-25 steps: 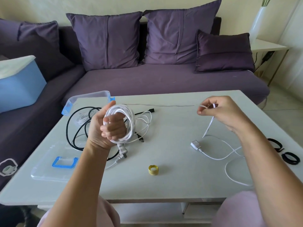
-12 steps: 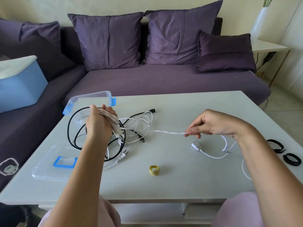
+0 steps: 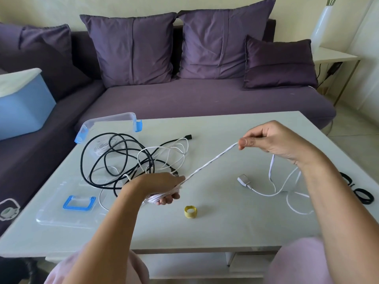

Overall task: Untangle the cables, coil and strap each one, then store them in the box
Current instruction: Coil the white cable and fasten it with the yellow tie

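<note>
Lowered, the left hand (image 3: 158,186) grips the coiled white cable (image 3: 209,162); the right hand (image 3: 272,140) pinches its strand. A purple sofa (image 3: 205,99) borders the far edge of the coffee table (image 3: 225,232).

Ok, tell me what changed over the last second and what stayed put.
The left hand, gripping the white coil, dropped from a raised position to low over the table near the yellow strap. The right hand, pinching the cable's free strand, dipped left, then rose again, pulling the strand straight between the hands. The black cable, box and lid stayed put.
</note>
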Motion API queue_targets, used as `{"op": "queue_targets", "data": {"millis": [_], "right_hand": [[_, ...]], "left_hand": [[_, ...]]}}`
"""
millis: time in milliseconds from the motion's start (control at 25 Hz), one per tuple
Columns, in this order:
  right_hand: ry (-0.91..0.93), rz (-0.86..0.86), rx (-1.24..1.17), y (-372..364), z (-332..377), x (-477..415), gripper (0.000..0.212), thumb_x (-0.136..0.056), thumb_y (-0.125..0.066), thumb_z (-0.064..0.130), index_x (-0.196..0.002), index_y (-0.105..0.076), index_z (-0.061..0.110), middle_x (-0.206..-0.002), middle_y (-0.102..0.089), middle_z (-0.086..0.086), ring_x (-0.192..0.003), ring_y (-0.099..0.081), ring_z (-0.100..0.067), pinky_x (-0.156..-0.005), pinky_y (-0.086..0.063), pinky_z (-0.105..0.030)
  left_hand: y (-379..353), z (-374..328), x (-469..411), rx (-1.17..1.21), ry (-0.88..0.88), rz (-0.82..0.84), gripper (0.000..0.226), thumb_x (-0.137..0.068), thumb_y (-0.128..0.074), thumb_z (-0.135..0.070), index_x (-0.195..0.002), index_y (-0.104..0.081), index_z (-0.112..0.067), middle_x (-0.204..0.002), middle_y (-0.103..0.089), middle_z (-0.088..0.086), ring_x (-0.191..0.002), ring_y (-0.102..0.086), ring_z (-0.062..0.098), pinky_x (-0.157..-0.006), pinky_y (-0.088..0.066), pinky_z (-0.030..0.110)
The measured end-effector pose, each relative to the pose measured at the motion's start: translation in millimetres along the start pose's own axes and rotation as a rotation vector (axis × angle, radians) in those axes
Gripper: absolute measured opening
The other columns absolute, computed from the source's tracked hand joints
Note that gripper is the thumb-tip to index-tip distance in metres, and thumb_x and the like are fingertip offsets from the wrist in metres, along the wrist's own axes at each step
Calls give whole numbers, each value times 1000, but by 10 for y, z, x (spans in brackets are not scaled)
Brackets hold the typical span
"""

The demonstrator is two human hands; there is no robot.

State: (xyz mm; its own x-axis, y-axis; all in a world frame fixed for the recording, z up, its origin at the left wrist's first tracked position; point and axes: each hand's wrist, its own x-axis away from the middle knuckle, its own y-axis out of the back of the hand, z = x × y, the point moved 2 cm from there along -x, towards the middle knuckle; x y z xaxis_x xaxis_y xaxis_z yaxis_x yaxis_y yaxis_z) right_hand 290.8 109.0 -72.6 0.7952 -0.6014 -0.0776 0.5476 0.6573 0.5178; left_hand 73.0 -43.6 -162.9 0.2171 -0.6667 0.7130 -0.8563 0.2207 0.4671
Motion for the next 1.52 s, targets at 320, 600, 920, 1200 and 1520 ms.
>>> {"op": "queue_targets", "data": {"millis": [320,600,920,1200,1520], "right_hand": [[41,-201,-30,63,-165,-74,19,-74,-71,35,-79,-75,17,-64,-68,12,-52,-49,3,-53,-32,-6],[-2,-122,-43,-45,-255,-139,10,-85,-66,28,-91,-74,25,-81,-72,22,-81,-63,12,-77,-39,-6],[-16,67,57,-311,-278,-208,10,-80,-69,37,-87,-76,33,-95,-75,3,-105,-61,-33,-76,-38,-27],[-32,123,89,-325,-185,-157,11,-74,-78,28,-84,-77,24,-83,-74,13,-83,-64,2,-77,-43,-15],[66,-262,93,33,-250,-125,8,-77,-76,18,-85,-77,21,-82,-73,11,-78,-64,4,-73,-43,-7]], "left_hand": [[89,-208,226,705,-513,969,42,-90,-38,-44,-64,-46,-13,-47,-34,-5,-34,-25,8,-34,-23,17],[419,-141,277,1429,-1003,778,31,-91,-20,-29,-73,-41,-14,-50,-37,-1,-39,-27,11,-52,-32,26],[637,28,134,2002,-823,-240,43,-102,-23,-41,-78,-44,-12,-58,-47,-2,-48,-47,13,-58,-42,22],[466,-72,12,223,-374,-1123,49,-100,-39,-25,-53,-31,-12,-48,-34,1,-49,-31,18,-60,-25,31],[111,-89,-107,-183,-125,-501,54,-97,-37,-49,-74,-60,-7,-62,-60,6,-56,-58,21,-60,-44,27]]}}
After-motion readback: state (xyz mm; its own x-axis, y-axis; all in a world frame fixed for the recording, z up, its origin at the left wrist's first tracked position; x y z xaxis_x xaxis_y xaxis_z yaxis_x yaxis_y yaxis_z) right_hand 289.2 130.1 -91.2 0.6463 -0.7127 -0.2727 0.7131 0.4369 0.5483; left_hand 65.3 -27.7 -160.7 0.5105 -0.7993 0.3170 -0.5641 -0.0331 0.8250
